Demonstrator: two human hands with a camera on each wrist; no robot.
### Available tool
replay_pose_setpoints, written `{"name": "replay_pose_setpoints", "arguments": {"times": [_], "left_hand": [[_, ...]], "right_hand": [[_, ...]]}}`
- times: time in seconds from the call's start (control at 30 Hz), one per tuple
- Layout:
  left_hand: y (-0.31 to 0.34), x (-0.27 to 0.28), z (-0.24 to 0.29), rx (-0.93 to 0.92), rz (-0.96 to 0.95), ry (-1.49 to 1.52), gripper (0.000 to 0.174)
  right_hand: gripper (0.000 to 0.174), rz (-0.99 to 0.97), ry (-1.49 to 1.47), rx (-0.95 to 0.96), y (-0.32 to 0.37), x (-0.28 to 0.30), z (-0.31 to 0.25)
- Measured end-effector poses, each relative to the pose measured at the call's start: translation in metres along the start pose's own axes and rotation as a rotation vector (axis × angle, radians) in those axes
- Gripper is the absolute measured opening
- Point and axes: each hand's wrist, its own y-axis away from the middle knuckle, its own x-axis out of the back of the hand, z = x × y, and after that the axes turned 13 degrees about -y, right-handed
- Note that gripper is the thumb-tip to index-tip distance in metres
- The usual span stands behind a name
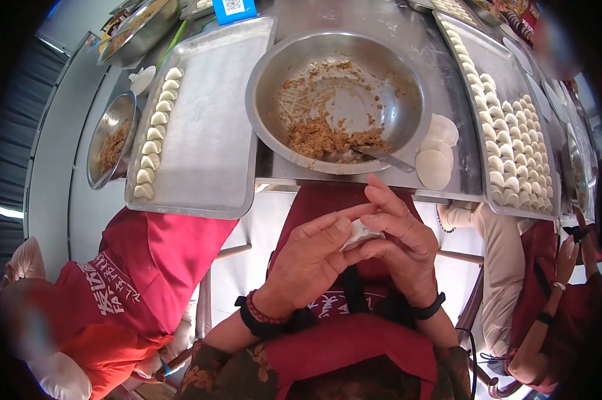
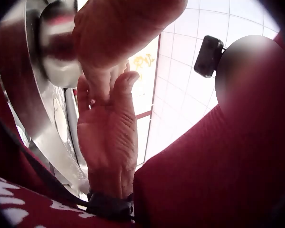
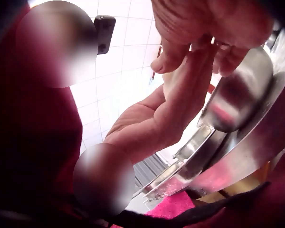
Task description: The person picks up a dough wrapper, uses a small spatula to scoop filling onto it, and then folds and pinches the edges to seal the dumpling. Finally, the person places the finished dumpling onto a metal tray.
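Currently I see left hand [image 1: 306,261] and right hand [image 1: 406,252] pinching dough [image 1: 363,232], fingers [image 1: 398,225] partly covering it; bowl [image 1: 398,77] with spoon [image 1: 393,159] ahead, wrappers [image 1: 434,170] beside.

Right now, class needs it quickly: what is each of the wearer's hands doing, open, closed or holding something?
Left hand: closed on the white dough piece, fingers and thumb around it.
Right hand: closed on the same piece.

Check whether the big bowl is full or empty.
Neither: the big bowl is partly filled. Filling lies at its near side, with a spoon in it; smears and bare metal show elsewhere.
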Motion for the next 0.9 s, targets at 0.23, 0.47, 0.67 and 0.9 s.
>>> {"name": "replay_pose_setpoints", "arguments": {"times": [0.23, 0.47, 0.67, 0.9], "left_hand": [[0.0, -0.005, -0.006, -0.025, 0.071, -0.037, 0.042], [-0.002, -0.003, -0.011, -0.023, 0.068, -0.044, 0.04], [-0.005, -0.013, 0.0, -0.061, 0.056, -0.024, 0.039], [-0.01, 0.001, -0.006, -0.119, 0.003, 0.131, 0.039]], "right_hand": [[0.027, -0.034, 0.096, 0.074, -0.005, 0.0, -0.004], [0.024, -0.022, 0.115, 0.061, -0.003, 0.006, -0.001], [0.041, 0.019, 0.092, -0.001, -0.007, 0.004, -0.008], [0.043, 0.047, -0.06, 0.05, -0.008, -0.001, 0.002]]}}
